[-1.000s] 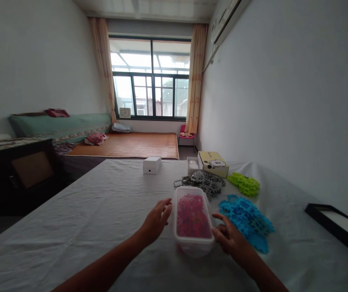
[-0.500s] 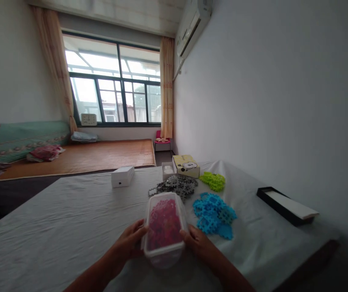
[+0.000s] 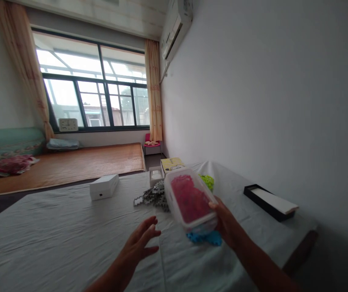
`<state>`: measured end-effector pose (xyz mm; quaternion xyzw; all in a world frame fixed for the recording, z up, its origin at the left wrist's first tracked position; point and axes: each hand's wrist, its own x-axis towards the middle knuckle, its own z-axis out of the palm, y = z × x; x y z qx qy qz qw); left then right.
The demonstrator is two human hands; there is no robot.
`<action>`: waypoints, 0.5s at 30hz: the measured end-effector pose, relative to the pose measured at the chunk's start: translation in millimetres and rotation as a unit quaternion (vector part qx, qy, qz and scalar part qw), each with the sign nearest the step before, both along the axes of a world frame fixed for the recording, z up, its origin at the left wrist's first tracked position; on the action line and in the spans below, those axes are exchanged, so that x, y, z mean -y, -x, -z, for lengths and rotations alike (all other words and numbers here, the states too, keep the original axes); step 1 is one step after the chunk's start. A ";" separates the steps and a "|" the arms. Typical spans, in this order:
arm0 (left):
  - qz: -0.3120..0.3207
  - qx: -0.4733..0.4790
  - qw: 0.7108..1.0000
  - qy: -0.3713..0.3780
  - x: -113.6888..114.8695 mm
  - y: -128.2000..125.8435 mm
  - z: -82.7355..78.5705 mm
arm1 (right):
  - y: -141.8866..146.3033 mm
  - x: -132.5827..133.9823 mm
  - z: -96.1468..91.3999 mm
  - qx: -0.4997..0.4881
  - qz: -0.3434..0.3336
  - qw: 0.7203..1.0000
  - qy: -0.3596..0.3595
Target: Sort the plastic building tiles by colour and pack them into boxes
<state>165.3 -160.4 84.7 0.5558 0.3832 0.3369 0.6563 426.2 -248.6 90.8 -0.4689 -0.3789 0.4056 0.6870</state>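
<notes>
A clear plastic container with a lid, full of pink pieces, is held up and tilted over the table. My right hand grips it by its right side. Off to the left, my left hand is apart from the container, fingers spread, holding nothing. Blue interlocking pieces lie below the container, mostly hidden by it. Grey gear-edged pieces are heaped behind, partly covered. Some yellow-green pieces show beyond the container's right edge.
On the cloth-covered table stand a white box, a yellow box, a small open box and a black tray with a white insert. The wall runs along the right; a low bed lies beyond.
My left hand has let go of the container and opened. My right hand has carried it up and to the right, over the blue pieces. The view has turned slightly right.
</notes>
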 end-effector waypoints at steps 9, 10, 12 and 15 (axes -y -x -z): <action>-0.103 -0.067 0.992 -0.021 -57.6 4.6 48.9 | -230.6 -64.9 -17.8 0.074 0.291 0.943 0.141; -0.107 -0.064 0.992 -0.022 -58.5 6.9 48.6 | -248.1 -72.5 -14.2 0.085 0.301 0.936 0.162; -0.122 -0.058 0.990 -0.028 -57.3 10.0 47.0 | -274.7 -85.3 -5.9 0.095 0.303 0.928 0.196; -0.137 -0.061 0.988 -0.025 -54.9 11.5 46.6 | -299.6 -99.2 6.1 0.110 0.285 0.923 0.232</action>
